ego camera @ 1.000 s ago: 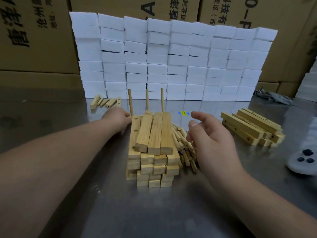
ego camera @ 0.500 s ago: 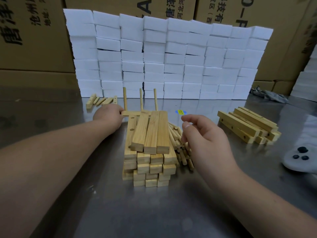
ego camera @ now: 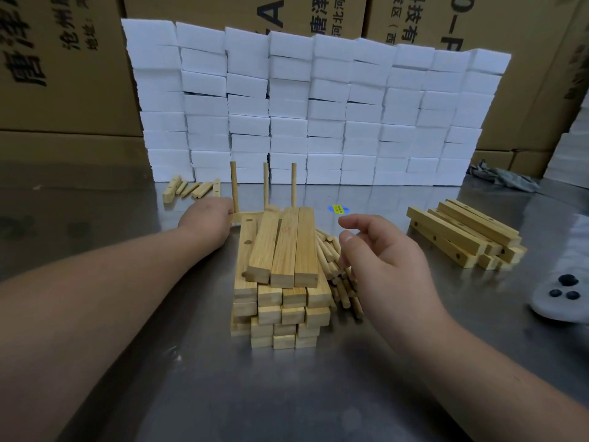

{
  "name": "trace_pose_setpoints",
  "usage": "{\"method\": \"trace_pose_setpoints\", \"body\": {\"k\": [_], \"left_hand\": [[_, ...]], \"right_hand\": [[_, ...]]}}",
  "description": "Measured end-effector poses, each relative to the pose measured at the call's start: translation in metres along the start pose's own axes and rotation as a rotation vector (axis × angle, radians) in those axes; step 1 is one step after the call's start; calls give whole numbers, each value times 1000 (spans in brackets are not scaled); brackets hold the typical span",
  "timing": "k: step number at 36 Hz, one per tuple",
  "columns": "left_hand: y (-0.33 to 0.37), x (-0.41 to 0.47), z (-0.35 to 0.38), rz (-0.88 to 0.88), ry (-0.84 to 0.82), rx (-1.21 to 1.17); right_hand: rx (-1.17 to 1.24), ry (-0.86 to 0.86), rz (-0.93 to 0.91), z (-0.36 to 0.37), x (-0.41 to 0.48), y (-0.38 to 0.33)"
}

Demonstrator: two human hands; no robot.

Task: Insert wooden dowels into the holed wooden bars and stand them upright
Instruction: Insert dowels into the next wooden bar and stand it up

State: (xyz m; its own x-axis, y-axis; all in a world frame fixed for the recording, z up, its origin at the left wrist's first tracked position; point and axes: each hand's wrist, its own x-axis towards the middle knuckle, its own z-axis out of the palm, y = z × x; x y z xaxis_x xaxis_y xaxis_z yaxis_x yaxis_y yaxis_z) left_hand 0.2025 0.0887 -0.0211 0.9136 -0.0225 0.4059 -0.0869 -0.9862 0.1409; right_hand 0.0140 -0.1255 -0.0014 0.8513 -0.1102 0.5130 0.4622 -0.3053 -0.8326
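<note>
At frame centre, the left hand [ego camera: 207, 223] grips the left end of a pale holed wooden bar [ego camera: 250, 215] bearing three upright round wooden dowels [ego camera: 265, 186], just behind a stack of light wooden bars [ego camera: 287, 250]. The right hand [ego camera: 379, 260] hovers loosely curled and empty over a heap of loose dowels [ego camera: 328, 253].

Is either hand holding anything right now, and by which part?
Right hand holds nothing, hovering over the loose dowels. Left hand meets the left end of the three-dowel bar; its grip is hidden, so a hold there cannot be confirmed.
</note>
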Motion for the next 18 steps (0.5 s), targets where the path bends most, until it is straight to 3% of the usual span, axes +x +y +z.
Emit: {"method": "trace_pose_setpoints", "body": {"k": [10, 15, 18], "left_hand": [[-2, -7, -6, 265, 42, 52], [-4, -11, -8, 292, 34, 25], [-5, -12, -9, 222, 33, 2]], "right_hand": [[-1, -6, 12, -1, -1, -4], [1, -7, 9, -2, -1, -5], [-1, -8, 7, -1, 0, -5]]}}
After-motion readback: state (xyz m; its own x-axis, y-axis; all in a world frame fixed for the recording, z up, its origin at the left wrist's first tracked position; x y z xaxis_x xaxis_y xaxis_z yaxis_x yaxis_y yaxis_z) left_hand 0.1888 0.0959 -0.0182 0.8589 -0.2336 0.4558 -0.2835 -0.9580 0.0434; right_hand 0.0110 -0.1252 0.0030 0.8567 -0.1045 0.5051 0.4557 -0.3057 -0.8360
